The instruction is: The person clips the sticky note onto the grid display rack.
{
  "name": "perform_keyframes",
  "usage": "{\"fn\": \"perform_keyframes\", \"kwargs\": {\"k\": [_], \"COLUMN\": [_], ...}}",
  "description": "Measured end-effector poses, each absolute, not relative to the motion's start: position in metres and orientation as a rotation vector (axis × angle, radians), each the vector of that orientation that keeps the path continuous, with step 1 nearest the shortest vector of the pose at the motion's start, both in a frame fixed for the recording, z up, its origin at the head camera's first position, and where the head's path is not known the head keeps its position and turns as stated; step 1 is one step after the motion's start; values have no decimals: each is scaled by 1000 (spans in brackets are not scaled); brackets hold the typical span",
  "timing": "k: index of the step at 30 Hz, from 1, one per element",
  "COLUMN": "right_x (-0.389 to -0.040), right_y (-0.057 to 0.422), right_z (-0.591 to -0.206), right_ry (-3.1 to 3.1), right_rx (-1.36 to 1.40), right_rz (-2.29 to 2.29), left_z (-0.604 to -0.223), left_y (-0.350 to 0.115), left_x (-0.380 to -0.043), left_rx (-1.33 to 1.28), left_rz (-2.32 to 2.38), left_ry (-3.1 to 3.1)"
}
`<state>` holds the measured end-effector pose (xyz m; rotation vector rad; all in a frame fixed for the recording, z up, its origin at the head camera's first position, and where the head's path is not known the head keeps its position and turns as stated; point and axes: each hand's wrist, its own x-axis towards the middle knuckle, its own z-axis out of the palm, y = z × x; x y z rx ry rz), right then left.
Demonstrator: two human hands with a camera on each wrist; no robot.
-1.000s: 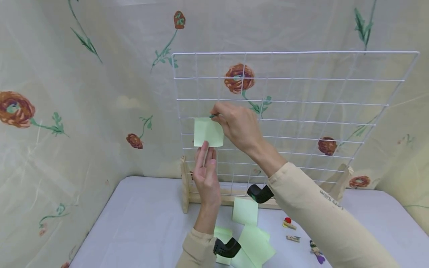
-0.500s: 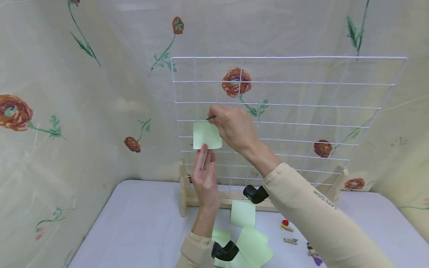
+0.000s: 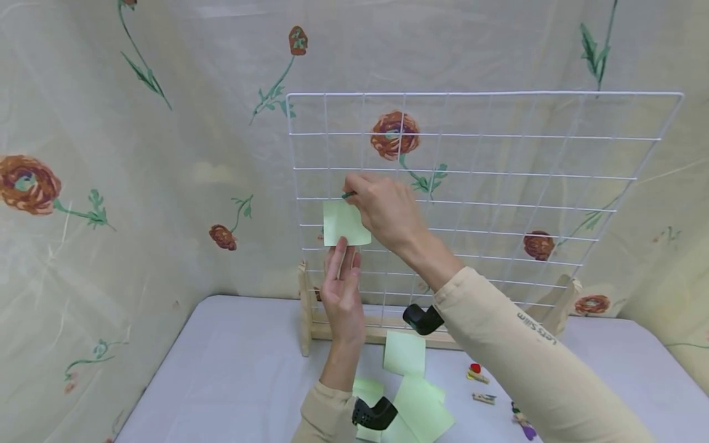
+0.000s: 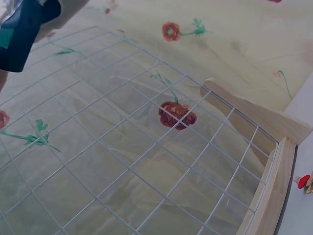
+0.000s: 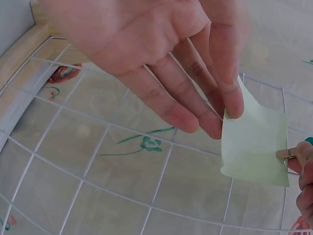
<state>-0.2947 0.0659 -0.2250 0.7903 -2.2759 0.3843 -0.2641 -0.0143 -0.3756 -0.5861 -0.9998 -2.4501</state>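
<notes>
A pale green square of paper [image 3: 346, 224] lies against the white wire grid [image 3: 498, 202], on its left side. My left hand [image 3: 343, 301] holds the paper's lower edge, one fingertip on its front. In the right wrist view, this same hand [image 5: 156, 58] shows its palm, with a digit over the paper's corner. My right hand [image 3: 390, 212] pinches a small wooden clothespin [image 5: 287, 153] with a green decoration at the paper's upper edge. The clothespin's tip overlaps the paper there; whether it clamps the wire too, I cannot tell.
Several green paper squares [image 3: 423, 406] lie on the white table [image 3: 238, 357] below the grid. To their right are a red-topped clothespin [image 3: 476, 373], a plain-looking one [image 3: 484, 399] and a purple-decorated one [image 3: 523, 423]. A wooden stand [image 3: 304, 307] supports the grid.
The view has shifted slightly. My right hand has moved slightly left along the paper's top edge; both hands keep their holds.
</notes>
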Motion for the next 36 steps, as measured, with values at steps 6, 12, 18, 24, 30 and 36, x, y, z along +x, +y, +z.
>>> {"fn": "perform_keyframes", "kwargs": {"k": [6,12,18,24,30,36], "right_x": [-295,-294,-295,-297,-297,-296], "right_y": [65,63,62,60,62,63], "right_z": [-224,-226,-232,-235,-238,-239], "right_ry": [-2269,-2278,-2259,-2241,-2227,-2140], "right_rx": [785,764,763,760,754,797], "right_rz": [384,363,361,391,411,484], "left_z": [-374,-374,-376,-376,-378,-379], "left_y": [-15,-14,-16,-16,-14,-13], "left_x": [-264,-264,-263,-264,-264,-263], "left_rx": [-588,-574,-564,-561,-547,-513], "left_rz": [-2452,-2463,-2466,-2465,-2474,-2514], "left_ry": [-1012,-1002,-1013,-1009,-1026,-1040]}}
